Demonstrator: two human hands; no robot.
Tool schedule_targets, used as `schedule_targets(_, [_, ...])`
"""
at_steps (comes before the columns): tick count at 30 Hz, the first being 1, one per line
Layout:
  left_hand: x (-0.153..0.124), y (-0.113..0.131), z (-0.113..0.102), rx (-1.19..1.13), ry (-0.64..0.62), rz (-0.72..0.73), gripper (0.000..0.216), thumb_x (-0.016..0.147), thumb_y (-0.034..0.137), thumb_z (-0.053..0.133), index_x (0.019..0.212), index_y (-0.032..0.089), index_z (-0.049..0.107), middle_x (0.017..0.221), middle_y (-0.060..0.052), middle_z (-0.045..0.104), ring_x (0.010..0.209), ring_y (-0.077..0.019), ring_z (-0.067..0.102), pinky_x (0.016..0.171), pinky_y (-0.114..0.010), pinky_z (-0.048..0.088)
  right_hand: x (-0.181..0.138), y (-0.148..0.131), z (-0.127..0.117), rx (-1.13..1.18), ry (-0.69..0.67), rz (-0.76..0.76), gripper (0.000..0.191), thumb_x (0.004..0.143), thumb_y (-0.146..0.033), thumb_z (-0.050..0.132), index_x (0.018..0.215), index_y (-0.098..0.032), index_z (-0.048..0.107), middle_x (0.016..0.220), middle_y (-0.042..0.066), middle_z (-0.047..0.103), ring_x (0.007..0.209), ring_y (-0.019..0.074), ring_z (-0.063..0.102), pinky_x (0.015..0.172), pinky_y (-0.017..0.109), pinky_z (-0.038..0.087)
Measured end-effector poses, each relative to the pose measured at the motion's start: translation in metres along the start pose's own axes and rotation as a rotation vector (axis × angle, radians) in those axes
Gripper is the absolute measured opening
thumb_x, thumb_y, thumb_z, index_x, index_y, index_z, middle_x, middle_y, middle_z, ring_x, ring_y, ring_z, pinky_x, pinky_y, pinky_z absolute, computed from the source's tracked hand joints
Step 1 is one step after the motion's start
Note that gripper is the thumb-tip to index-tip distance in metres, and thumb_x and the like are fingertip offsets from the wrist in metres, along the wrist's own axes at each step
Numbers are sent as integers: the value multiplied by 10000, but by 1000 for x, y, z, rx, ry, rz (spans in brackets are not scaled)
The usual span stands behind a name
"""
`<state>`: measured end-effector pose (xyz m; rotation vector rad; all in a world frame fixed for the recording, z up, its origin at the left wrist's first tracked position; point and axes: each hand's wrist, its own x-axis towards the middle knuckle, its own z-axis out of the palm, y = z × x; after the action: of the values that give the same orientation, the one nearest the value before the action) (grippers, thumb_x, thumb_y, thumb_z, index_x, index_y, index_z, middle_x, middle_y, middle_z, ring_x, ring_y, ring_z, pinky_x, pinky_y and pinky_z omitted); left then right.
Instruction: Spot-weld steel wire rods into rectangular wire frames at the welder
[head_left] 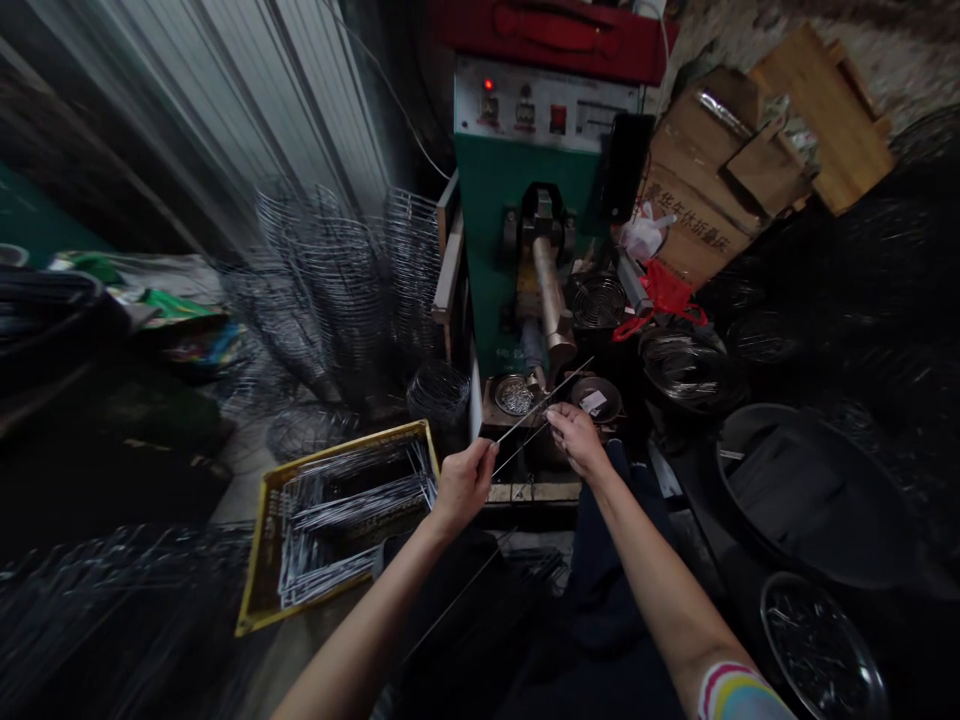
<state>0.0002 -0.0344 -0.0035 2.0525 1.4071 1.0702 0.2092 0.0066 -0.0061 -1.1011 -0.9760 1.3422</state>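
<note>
My left hand [465, 482] is closed on the near end of thin metal wire rods [541, 403] that slant up to the right toward the green machine [525, 190]. My right hand [574, 434] pinches the same rods a little farther along, fingers pressed together. Both hands are held just in front of the machine's brass-coloured arm [551, 295] and two small round dishes [516, 395] at its base.
A yellow crate [259, 560] of bent wire pieces lies at lower left. Stacked wire frames [337, 270] stand behind it. Wire coils [686, 365], a small fan [598, 300], a red bag [664, 292], cardboard boxes [705, 190] and dark round pans [814, 495] crowd the right.
</note>
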Motion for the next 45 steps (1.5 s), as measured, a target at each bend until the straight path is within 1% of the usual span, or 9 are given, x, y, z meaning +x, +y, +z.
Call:
schedule_targets(5, [4, -2, 0, 1, -2, -3, 297, 954, 345, 400, 771, 182, 566, 557, 33, 474, 483, -95, 434, 523, -208, 316, 3, -5, 2, 5, -17, 2, 325, 718, -437, 720, 742, -197, 503, 480, -118, 291, 366, 34, 219, 362, 182, 116])
schedule_targets(10, [7, -3, 1, -12, 6, 11, 274, 954, 334, 419, 789, 179, 573, 561, 35, 484, 482, -91, 441, 525, -206, 315, 6, -8, 2, 13, -9, -1, 321, 713, -423, 718, 737, -201, 488, 479, -122, 297, 358, 32, 220, 362, 183, 122])
schedule_targets(16, [8, 0, 2, 5, 22, -1, 293, 953, 332, 411, 728, 191, 537, 547, 34, 473, 476, -94, 431, 526, -212, 312, 9, -6, 1, 7, -5, -18, 317, 717, -395, 713, 695, -201, 463, 509, -113, 305, 370, 25, 227, 367, 184, 122])
schedule_targets(22, [11, 3, 1, -14, 23, 4, 297, 949, 326, 411, 704, 197, 517, 542, 31, 464, 475, -99, 428, 518, -216, 302, 10, -5, 0, 27, 3, -29, 289, 717, -378, 719, 714, -192, 498, 540, -100, 347, 371, 19, 234, 368, 185, 116])
schedule_targets(28, [13, 0, 3, -18, 19, 8, 307, 955, 338, 408, 721, 190, 539, 551, 29, 475, 480, -99, 437, 522, -216, 306, 10, -9, 2, 14, 12, -7, 278, 718, -369, 708, 685, -196, 493, 494, -106, 323, 371, 29, 216, 372, 189, 122])
schedule_targets(31, [13, -3, 2, -24, 3, 8, 303, 955, 335, 409, 740, 183, 558, 560, 25, 484, 491, -103, 436, 529, -218, 319, 11, -7, 3, 26, 22, 6, 246, 736, -367, 697, 711, -196, 522, 475, -105, 319, 374, 37, 212, 374, 187, 122])
schedule_targets(36, [15, 0, -1, -43, 0, 2, 297, 942, 353, 433, 759, 172, 581, 535, 42, 440, 484, -98, 400, 519, -217, 303, 9, -6, 3, 39, 24, 30, 269, 716, -402, 711, 736, -198, 537, 443, -116, 315, 346, 37, 216, 348, 178, 112])
schedule_targets(42, [21, 11, 9, -100, 16, -3, 325, 927, 348, 448, 669, 170, 537, 511, 58, 373, 474, -85, 333, 497, -212, 257, 9, -13, -9, 1, 70, -26, 347, 672, -448, 757, 716, -183, 537, 464, -115, 349, 345, 18, 233, 349, 163, 131])
schedule_targets(45, [30, 10, 15, -100, 41, 12, 324, 923, 339, 455, 653, 171, 515, 509, 59, 361, 478, -84, 322, 501, -218, 247, 14, -14, -15, -7, 88, -43, 366, 654, -462, 771, 701, -187, 535, 444, -124, 304, 344, 21, 219, 350, 163, 136])
